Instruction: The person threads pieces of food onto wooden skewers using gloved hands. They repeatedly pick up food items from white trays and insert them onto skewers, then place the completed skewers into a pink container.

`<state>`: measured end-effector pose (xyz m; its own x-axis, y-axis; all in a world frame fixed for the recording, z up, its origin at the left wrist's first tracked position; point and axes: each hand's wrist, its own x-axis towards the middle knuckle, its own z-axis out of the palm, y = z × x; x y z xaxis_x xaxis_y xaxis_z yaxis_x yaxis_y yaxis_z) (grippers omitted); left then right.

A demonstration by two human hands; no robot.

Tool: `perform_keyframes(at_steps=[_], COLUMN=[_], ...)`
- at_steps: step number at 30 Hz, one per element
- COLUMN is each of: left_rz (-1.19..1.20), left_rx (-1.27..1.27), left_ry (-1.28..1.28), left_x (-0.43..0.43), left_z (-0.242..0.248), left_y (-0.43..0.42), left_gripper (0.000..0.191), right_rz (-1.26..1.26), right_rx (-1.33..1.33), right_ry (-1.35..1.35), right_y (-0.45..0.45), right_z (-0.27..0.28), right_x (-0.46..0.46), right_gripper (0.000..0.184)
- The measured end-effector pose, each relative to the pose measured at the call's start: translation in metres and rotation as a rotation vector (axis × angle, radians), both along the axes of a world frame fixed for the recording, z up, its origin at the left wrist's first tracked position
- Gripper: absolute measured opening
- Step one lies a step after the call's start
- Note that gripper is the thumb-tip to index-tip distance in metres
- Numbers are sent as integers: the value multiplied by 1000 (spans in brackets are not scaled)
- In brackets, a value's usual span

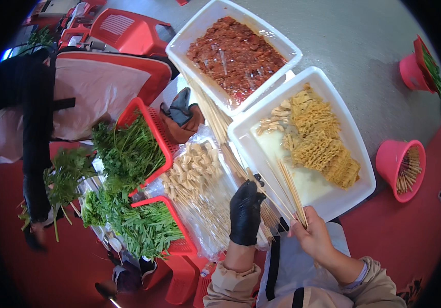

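My left hand (245, 213), in a black glove, closes its fingers around a small piece at the tip of a bamboo skewer, just left of the white tub with yellow food. Bare, my right hand (313, 233) grips a small bundle of bamboo skewers (290, 184) by their lower ends; their tips reach over that tub's near edge. The white tub (365, 158) holds folded, honeycomb-textured yellow sheets (322, 142) and pale cut pieces (276, 119). Left of my gloved hand, many skewers with pale folded pieces (193, 165) lie on clear plastic. Loose skewers (212, 111) lie between these and the tubs.
A white tub of red, chunky food (235, 57) under plastic film stands beyond. Red baskets (153, 134) of leafy greens (128, 150) are at left, near brown-and-grey gloves (182, 117). A pink bucket of skewers (399, 169) stands right. Another person's dark sleeve (37, 142) reaches in at far left.
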<state>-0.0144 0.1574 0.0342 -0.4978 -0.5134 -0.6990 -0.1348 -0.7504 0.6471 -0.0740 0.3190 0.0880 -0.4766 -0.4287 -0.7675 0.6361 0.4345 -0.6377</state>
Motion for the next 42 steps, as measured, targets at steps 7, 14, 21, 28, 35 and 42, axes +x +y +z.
perform_keyframes(at_steps=[7,14,21,28,35,42], left_rz=[53,-191,-796,-1205,-526,-217], left_rx=[-568,-1625,-1478,-1660,-314,0], left_ry=[-265,-923,-225,-677,-61,138], left_x=[90,111,-78,-140,-121,-84], left_z=[-10,-39,-25,-102,-74,-31], left_y=[-115,-174,-34,-30,-16,-1], left_gripper=[28,31,26,17,18,33], right_rz=[-190,-170,-268,-324,-343,-238], right_rx=[-31,-17,22,3,10,-23], right_ry=[-7,4,93,58,81,24], right_y=[9,21,41,48,47,38], right_z=[-3,0,-11,-5,-12,-4], right_x=[-3,-14,-21,-18,-25,-28], right_gripper=[9,6,7,12,10,10])
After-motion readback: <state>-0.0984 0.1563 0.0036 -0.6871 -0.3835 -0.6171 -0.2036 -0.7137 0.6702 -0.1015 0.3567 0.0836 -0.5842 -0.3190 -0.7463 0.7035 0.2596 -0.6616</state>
